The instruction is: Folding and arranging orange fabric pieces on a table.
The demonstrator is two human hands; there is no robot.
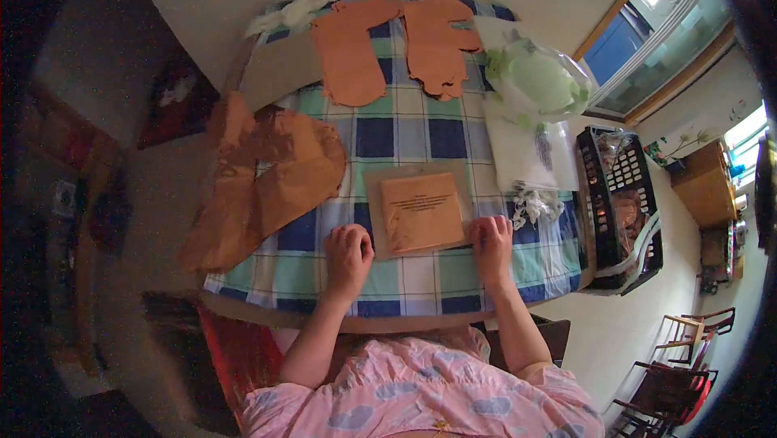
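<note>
- My pink patterned sleeves (421, 393) fill the bottom of the frame, both forearms reaching up onto the desk (405, 276).
- The desk wears a cloth checked in blue, green and white; pale floor lies around it.
- My left hand (348, 252) rests at lower centre, fingers curled under into a loose fist, holding nothing, just left of the packet.
- My right hand (492, 242) lies flat with fingers together, fingertips touching the lower right corner of the packet.
- One clear packet (421, 210) with a tan sheet inside lies between my hands, at mid-frame.
- One small white tangle (534, 205) sits just above and right of my right hand.
- One black crate (619, 207) stands off the desk's right edge.
- One large heap of brown cut pieces (267, 179) spills over the desk's left edge.
- Two orange cut shapes (352, 49) lie side by side at the top centre.
- One clear bag with pale green contents (538, 78) sits upper right.
- Windows (672, 41) curve along the upper right; two wooden chairs (676, 365) stand lower right.
</note>
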